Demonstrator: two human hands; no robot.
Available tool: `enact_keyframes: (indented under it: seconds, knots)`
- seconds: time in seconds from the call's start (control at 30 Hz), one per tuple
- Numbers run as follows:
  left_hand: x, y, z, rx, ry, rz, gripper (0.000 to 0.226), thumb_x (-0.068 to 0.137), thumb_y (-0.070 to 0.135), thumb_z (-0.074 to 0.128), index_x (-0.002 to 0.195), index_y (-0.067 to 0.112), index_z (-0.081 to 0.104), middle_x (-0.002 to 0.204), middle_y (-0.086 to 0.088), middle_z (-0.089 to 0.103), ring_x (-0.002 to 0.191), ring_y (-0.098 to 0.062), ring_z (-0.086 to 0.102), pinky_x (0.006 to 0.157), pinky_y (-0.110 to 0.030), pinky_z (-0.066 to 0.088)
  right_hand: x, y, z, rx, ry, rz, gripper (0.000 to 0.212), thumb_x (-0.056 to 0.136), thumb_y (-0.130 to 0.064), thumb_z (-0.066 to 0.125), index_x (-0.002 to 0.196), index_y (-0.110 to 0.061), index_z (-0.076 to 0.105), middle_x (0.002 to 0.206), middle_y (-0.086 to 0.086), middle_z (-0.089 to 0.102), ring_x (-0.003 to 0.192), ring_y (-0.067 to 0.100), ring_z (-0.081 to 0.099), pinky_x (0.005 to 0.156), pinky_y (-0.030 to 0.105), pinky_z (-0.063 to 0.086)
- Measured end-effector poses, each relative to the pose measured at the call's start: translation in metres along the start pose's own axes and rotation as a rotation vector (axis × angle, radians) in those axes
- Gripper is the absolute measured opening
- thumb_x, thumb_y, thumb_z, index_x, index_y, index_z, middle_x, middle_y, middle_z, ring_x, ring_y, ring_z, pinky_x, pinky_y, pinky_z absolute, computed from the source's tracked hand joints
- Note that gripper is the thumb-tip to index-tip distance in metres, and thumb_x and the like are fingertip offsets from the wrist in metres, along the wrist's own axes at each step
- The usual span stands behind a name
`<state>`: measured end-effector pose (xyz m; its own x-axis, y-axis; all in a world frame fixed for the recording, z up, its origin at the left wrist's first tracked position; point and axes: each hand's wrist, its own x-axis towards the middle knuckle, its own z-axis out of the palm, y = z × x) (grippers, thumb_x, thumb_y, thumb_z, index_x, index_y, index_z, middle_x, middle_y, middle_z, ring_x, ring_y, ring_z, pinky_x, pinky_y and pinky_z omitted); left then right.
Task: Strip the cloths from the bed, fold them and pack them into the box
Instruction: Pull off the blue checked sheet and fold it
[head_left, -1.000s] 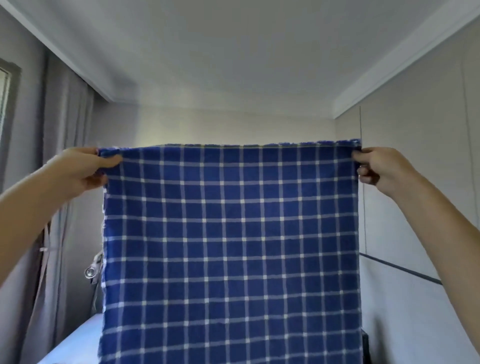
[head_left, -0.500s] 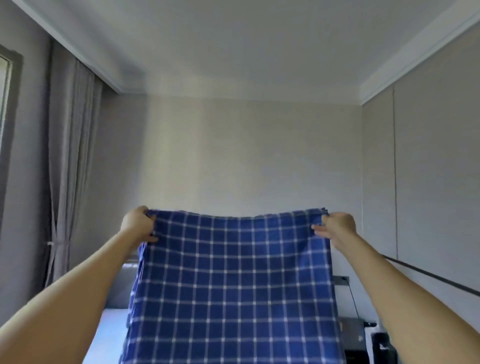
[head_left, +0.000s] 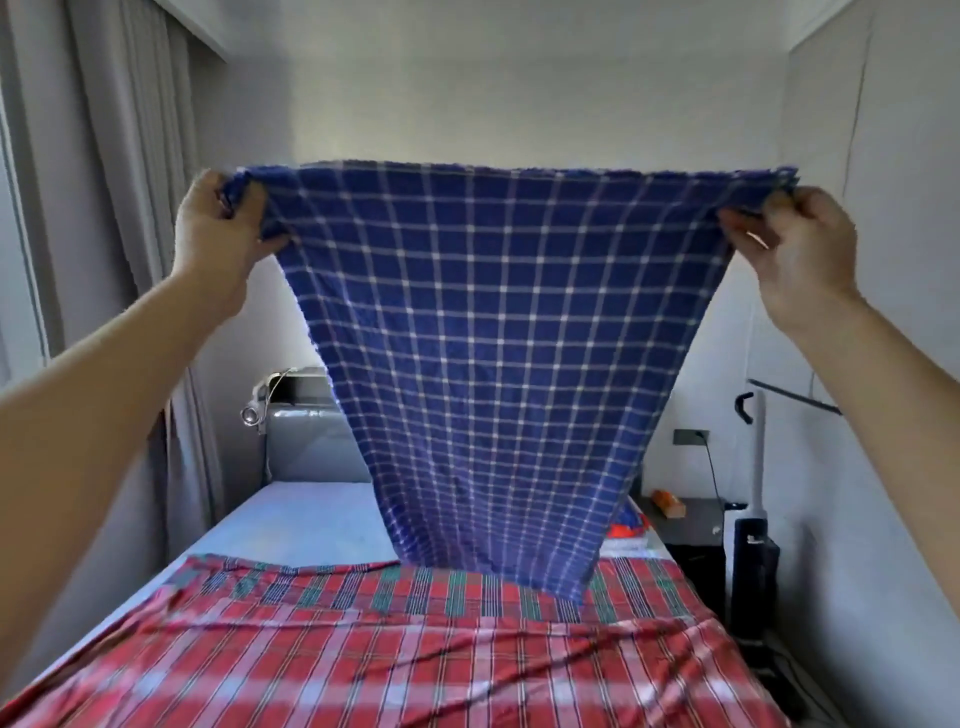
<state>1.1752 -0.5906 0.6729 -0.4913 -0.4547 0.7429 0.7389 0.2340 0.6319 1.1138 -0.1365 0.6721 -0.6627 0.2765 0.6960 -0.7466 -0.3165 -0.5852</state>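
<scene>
Blue checked cloth (head_left: 483, 332) hangs in the air over the bed (head_left: 301, 519), stretched by its top edge between two raised hands. The left hand (head_left: 218, 244) has its fingers curled round the bunched left corner. The right hand (head_left: 800, 254) pinches the right corner between thumb and curled fingers. The top edge runs taut and nearly level, while the lower hem slants, its right corner hanging lowest above the red plaid cloth (head_left: 395, 639) that is spread across the mattress.

The step in hand looks like squaring the cloth up for its first fold. To do it well, the corners want holding at the very tips rather than in a bunch, so the left side should be let out a little until both sides hang equal. Then the two top corners can meet with the side edges matched before the fold is smoothed, or the cloth can be laid flat on the red one and folded there.

Whether the lowest corner touches the red cloth or hangs just clear of it cannot be told from here. The fingertips behind the fabric are hidden. Something orange and blue (head_left: 626, 525) near the bed's head is mostly covered by the hanging cloth. The box is not in view, and the near part of the red cloth is blurred.
</scene>
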Motion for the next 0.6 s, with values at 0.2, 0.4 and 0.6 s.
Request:
enact_keyframes:
  seconds: [0.2,0.4,0.6]
  knots:
    - [-0.126,-0.023,-0.071,0.12,-0.1,-0.182,0.025,0.097,0.006,0.049,0.078,0.021,0.045,0.088,0.002,0.054,0.082,-0.009,0.062,0.071,-0.028,0.059,-0.129,0.021,-0.062,-0.133,-0.044,0.204,0.017,0.097,-0.004,0.045,0.086,-0.01,0.057,0.086,0.004,0.072,0.087,0.023,0.069,0.084,0.031,0.055]
    - [-0.256,-0.055,-0.162,0.362,-0.416,-0.378,0.022,0.092,0.001,0.054,0.076,0.015,0.055,0.084,-0.017,0.056,0.072,-0.02,0.063,0.07,-0.026,0.059,-0.27,0.026,-0.108,-0.369,0.025,0.464,0.022,0.096,-0.001,0.042,0.084,-0.008,0.059,0.067,-0.001,0.071,0.063,0.016,0.07,0.064,0.025,0.057]
    - [-0.344,-0.064,-0.23,0.687,-0.861,-0.449,0.026,0.075,0.018,0.077,0.06,0.022,0.056,0.054,0.004,0.054,0.05,0.001,0.049,0.058,-0.012,0.045,-0.402,0.025,-0.155,-0.637,0.012,0.778,0.024,0.092,0.003,0.044,0.083,-0.006,0.063,0.062,0.005,0.069,0.057,0.019,0.064,0.056,0.02,0.055]
